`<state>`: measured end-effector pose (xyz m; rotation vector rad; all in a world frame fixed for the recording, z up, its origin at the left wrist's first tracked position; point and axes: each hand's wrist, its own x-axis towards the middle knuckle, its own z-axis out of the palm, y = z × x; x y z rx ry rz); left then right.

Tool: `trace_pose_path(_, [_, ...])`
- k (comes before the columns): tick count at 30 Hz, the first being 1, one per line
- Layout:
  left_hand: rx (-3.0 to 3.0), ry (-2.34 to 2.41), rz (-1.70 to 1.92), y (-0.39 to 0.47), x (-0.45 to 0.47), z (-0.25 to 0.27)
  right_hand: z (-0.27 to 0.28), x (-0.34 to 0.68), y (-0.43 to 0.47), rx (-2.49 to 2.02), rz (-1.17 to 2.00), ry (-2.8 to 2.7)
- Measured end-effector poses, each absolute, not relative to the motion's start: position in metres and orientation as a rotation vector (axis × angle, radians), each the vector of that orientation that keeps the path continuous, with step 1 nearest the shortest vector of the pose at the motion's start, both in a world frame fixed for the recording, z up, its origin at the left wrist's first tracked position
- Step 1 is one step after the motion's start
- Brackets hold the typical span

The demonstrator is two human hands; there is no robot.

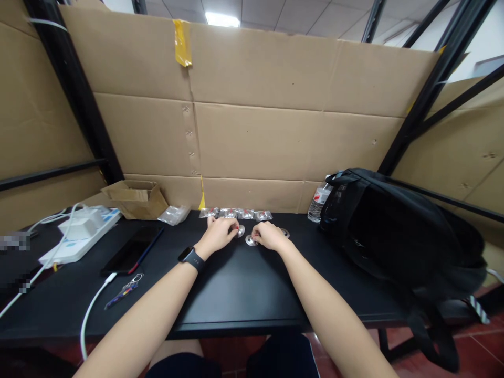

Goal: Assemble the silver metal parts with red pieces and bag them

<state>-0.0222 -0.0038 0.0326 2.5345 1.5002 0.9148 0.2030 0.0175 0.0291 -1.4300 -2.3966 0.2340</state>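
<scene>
My left hand [219,234], with a dark watch on its wrist, pinches a small round silver disc [241,231] at its fingertips. Close beside it, my right hand [269,235] has its fingers closed on the edge of a second silver disc [249,241], which is low over the black table or resting on it; I cannot tell which. A third silver disc [285,233] lies partly hidden behind my right hand. Beyond both hands, several small clear packets [263,215] with shiny contents and red marks lie in a row along the cardboard wall.
On the left are a white power strip [84,236], a phone [134,251] on a white cable, a keyring [125,291], an open cardboard box [137,202] and a crumpled clear bag [174,214]. A water bottle [316,205] and black backpack [397,241] occupy the right.
</scene>
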Motion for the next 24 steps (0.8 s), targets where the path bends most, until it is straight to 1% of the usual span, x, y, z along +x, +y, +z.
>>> trace_pose_path(2, [2.513,1.512,0.913,-0.003,-0.022,0.033,0.029,0.202,0.018,-1.401,0.239,-2.393])
trace_pose_path(5, [2.480,1.536,0.908,-0.003,-0.022,0.033,0.028,0.202,0.023,-1.218,0.309,-2.326])
trace_pose_path(11, [2.341,1.501,1.042,0.000,-0.022,0.036,0.035,0.197,0.032,-0.965,0.501,-1.932])
trace_pose_path(17, [2.068,1.271,1.257,0.007,-0.019,0.031,0.033,0.181,0.021,-0.864,0.956,-1.756])
trace_pose_path(21, [1.994,1.174,1.277,0.010,-0.016,0.027,0.031,0.174,0.012,-0.832,1.245,-1.595])
trace_pose_path(24, [1.975,1.180,1.272,0.011,-0.017,0.026,0.034,0.174,0.007,-0.791,1.383,-1.494])
